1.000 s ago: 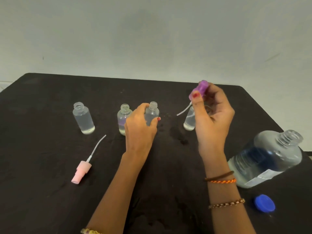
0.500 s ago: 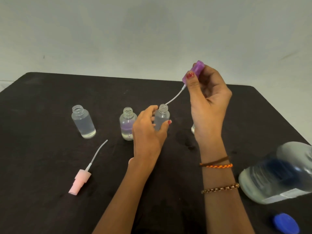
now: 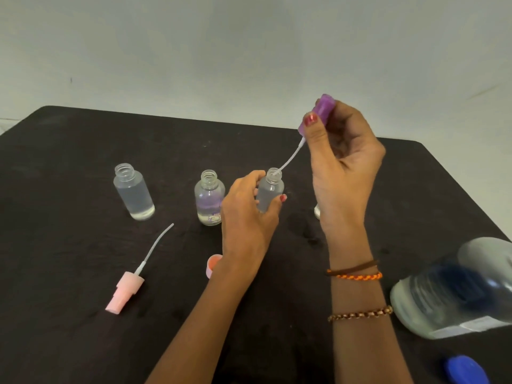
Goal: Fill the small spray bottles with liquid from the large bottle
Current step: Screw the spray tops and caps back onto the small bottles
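My left hand [image 3: 245, 214] grips a small clear bottle [image 3: 270, 191] that stands upright on the black table [image 3: 83, 342]. Above and to its right, my right hand [image 3: 342, 173] pinches a purple spray pump [image 3: 318, 112], and the tip of the pump's white tube [image 3: 289, 159] is at the bottle's open mouth. Two more uncapped small bottles stand to the left, one plain [image 3: 133, 191] and one with a purple label [image 3: 209, 196]. A further bottle [image 3: 317, 212] is almost hidden behind my right wrist. The large clear bottle [image 3: 460, 295] lies at the right edge.
A pink spray pump [image 3: 130, 284] with its tube lies at the front left. A small pink cap [image 3: 212, 266] peeks out beside my left wrist. The large bottle's blue cap [image 3: 465, 370] lies at the bottom right corner. A pale wall rises behind the table.
My right hand has lifted the purple pump up and brought its tube tip to the mouth of the bottle in my left hand. The view has shifted left.
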